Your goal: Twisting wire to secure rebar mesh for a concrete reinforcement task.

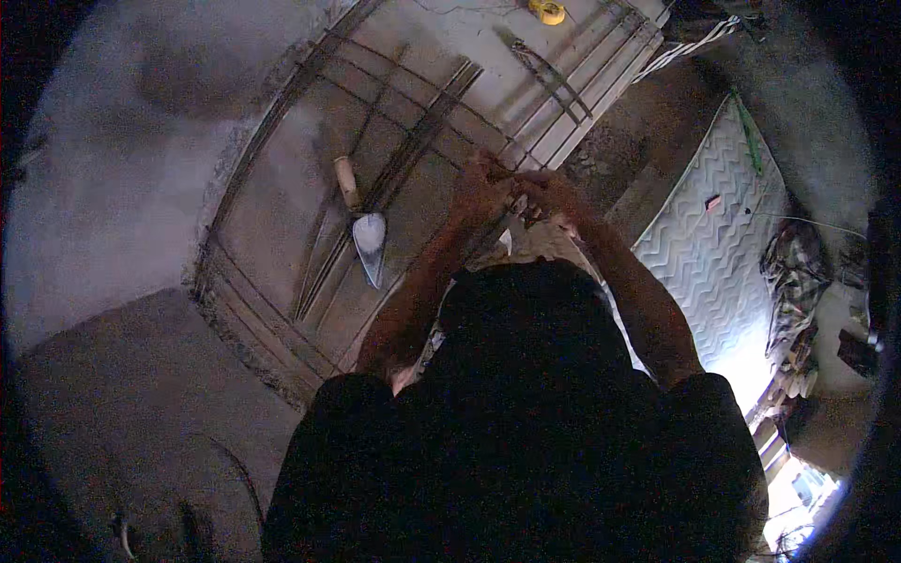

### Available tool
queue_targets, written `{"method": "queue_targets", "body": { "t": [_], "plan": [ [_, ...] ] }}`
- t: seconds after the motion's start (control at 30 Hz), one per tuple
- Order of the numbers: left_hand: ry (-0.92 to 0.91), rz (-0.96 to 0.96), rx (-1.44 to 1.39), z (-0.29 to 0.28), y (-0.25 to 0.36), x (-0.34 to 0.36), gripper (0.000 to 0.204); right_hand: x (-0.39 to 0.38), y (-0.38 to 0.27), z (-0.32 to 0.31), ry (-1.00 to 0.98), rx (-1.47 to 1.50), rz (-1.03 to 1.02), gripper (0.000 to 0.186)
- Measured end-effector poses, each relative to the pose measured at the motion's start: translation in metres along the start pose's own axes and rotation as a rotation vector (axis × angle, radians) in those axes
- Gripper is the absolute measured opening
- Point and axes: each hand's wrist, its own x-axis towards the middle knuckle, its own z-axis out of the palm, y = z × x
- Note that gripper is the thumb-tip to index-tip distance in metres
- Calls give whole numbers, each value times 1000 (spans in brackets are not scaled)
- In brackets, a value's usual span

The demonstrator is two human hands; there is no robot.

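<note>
My left hand [481,190] and my right hand [554,194] are close together at a crossing of thin metal bars. The fingers of both are bent and closed. What they pinch is too dark and small to make out. The bars form a grid [404,141] of long rods and crosspieces. To the left of my left forearm lies a trowel with a wooden handle [347,183] and a pale pointed blade [370,246], among the bars.
A yellow roll [547,11] sits at the far edge. Loose dark rods [552,80] lie across the grid. To the right is a white quilted mattress [713,225] with a small pink item [712,203] on it. Bundled checked cloth [798,267] is beside the mattress.
</note>
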Motion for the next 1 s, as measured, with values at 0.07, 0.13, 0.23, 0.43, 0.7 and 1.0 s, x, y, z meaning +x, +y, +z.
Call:
{"method": "queue_targets", "body": {
  "t": [0.07, 0.13, 0.23, 0.43, 0.7, 1.0],
  "plan": [
    [-26, 33, -113, -2, -9, 1, 57, -4, -37, -13, -155, 52, 76, 43],
    [-56, -17, -77, -5, -5, 2, 54, -2, -70, -20, -45, -401, -11, 40],
    [6, 273, 200, -10, -34, 23, 60, 13, -70, -21, 133, -709, -372, 31],
    [43, 244, -92, 0, -54, 28, 56, 43, -55, -28, -161, -814, -585, 18],
    [-100, 293, 571, -41, -18, 31, 38, 17, -43, -26, -52, -638, -495, 11],
    [-170, 104, 625, -4, -3, 93, 30, 25, -24, -10, 85, -911, -537, 15]
  ]
}}
